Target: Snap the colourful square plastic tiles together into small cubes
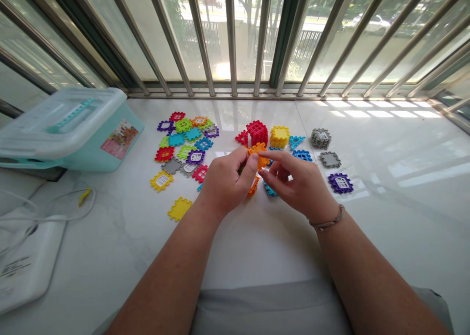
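My left hand (229, 180) pinches an orange notched building tile (261, 151) between thumb and curled fingers. My right hand (299, 180) has its index finger stretched onto the face of that tile. Its thumb is held apart below, and nothing shows in its grasp. Behind the hands stand a stack of red tiles (257, 132) and a stack of yellow tiles (280, 136). More orange tiles (253, 186) and blue tiles (270, 190) lie under the hands, partly hidden. Blue window tile (302, 155) and blue triangle (296, 141) lie just beyond my right hand.
Mixed coloured tiles (176, 139) spread out at left, with a yellow tile (179, 208) nearer me. Grey tiles (320, 138) and a purple window tile (340, 183) lie at right. A lidded teal box (84, 149), a white cable (91, 203) and barred windows surround the white surface.
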{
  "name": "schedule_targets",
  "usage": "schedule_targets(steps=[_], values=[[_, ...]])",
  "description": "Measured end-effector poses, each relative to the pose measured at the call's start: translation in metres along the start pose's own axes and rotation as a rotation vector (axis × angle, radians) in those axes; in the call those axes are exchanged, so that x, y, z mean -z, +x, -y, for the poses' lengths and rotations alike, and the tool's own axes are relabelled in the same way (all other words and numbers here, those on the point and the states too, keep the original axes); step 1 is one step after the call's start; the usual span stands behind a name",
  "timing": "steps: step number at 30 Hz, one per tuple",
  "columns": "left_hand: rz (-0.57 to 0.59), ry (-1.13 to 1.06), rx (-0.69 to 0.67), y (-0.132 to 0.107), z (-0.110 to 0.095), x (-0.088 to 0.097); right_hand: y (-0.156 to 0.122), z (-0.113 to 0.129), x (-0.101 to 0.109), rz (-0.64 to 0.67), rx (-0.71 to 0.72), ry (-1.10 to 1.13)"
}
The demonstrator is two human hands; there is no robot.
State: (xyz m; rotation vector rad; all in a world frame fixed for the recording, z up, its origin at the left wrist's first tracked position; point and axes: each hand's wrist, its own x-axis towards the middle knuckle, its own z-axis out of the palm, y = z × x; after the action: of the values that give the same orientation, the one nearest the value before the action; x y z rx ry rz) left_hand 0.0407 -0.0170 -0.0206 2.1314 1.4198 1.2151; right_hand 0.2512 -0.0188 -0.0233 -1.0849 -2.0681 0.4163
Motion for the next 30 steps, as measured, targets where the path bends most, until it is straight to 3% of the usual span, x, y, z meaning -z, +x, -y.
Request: schedule_targets(steps=[30], values=[[0.106,0.064,0.070,0.0003,-0.0004,-0.0017,-0.0022,-0.0057,-0.0045,0.035,0.016,-0.047]])
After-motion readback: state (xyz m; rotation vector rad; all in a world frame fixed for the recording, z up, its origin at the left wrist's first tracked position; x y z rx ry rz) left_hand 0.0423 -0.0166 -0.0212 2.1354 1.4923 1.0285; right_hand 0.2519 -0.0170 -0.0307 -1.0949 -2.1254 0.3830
